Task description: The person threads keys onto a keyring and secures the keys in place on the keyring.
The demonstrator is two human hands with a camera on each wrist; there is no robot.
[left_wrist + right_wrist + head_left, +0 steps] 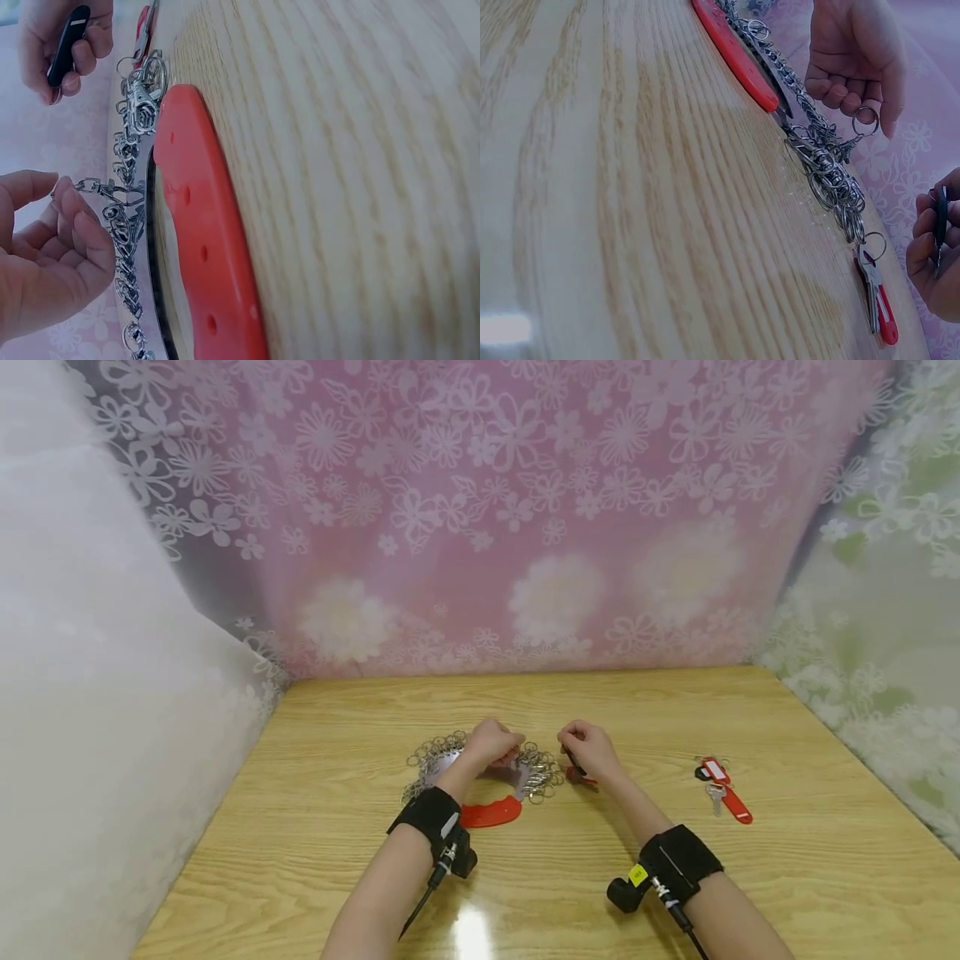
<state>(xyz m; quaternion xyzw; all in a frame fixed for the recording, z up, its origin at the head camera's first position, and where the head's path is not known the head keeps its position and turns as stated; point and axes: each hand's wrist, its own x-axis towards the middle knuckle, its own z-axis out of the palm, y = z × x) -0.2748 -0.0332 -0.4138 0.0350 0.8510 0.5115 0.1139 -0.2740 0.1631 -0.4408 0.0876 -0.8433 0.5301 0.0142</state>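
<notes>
A large metal key holder with a red handle (491, 813) lies on the table, its rim lined with snap hooks (829, 180) that carry split rings. Over its far side, my left hand (491, 743) pinches a split ring (865, 120), raising one hook off the rim. To the right, my right hand (590, 749) holds a black key tag (69, 45) in curled fingers, a small ring at its end. Whether a key hangs from that tag is hard to tell. Beneath this hand a key (870, 289) with a red tag (887, 322) lies beside the hooks.
Farther right on the wooden table (300, 877) lie red key tags (737, 806), a loose key (716, 797) and a black tag (701, 772). A pink flowered curtain (450, 527) hangs behind the table. Both wrists wear black straps with cameras and cables.
</notes>
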